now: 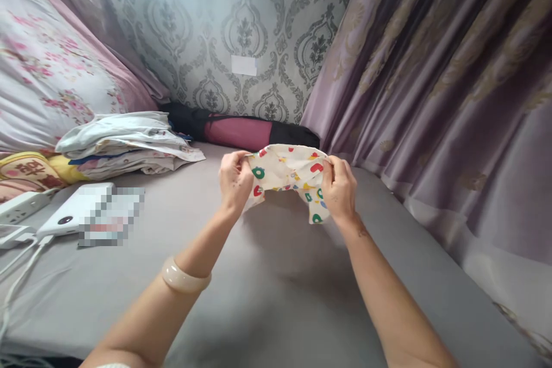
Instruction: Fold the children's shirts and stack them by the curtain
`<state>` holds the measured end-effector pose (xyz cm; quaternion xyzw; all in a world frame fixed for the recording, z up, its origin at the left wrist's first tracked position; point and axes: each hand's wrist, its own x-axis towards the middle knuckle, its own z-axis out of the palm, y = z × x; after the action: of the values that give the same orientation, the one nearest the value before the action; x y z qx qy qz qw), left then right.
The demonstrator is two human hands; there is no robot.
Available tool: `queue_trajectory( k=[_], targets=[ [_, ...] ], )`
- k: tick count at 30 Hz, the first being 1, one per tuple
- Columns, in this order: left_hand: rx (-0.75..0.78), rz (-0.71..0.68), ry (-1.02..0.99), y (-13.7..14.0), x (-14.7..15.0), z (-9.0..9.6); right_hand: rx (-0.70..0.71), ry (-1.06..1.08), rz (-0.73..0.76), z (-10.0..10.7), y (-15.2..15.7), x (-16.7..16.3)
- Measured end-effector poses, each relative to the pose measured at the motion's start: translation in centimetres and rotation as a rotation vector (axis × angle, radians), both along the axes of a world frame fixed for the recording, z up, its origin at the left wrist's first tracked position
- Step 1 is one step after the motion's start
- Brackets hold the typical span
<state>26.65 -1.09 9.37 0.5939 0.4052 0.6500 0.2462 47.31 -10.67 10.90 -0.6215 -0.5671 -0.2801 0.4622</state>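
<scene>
A small cream garment (288, 167) with red, green, yellow and blue printed shapes is stretched between my hands, above the grey bed sheet. Whether it is a top or a pair of shorts I cannot tell. My left hand (236, 183) pinches its left upper corner, thumb and fingers closed on the cloth. On the opposite side, my right hand (340, 188) grips the other upper corner the same way. Two short flaps of the cloth hang down, one below each hand. A pale bangle (185, 277) circles my left forearm.
Folded clothes (133, 141) lie in a pile at the left, beside a floral pillow or cushion (56, 63). Nearer are a white power bank (77, 207), a power strip (26, 207) and white cables. A black and maroon long bag (237, 130) lies along the wall; purple curtains (409, 69) hang right.
</scene>
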Motion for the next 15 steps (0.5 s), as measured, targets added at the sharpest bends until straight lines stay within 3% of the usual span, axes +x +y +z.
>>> queue_trajectory(
  k=[3, 6, 9, 12, 15],
  targets=[
    [0.239, 0.078, 0.07, -0.1, -1.4, 4.9, 0.039, -0.165, -0.007, 4.5, -1.8, -0.2],
    [0.521, 0.171, 0.156, -0.8, -2.7, 9.9, 0.175, -0.242, -0.029, 9.6, -3.6, -0.4],
    [0.69, 0.231, 0.247, -0.6, -3.6, 13.3, 0.249, -0.263, 0.006, 13.3, -4.6, -0.4],
    [0.686, 0.118, 0.373, 1.4, -4.0, 13.6, 0.071, -0.193, 0.13, 13.7, -4.3, 0.6],
    [0.536, -0.05, 0.543, 4.1, -3.9, 11.2, -0.199, -0.048, 0.233, 11.1, -2.8, 2.4]
  ],
)
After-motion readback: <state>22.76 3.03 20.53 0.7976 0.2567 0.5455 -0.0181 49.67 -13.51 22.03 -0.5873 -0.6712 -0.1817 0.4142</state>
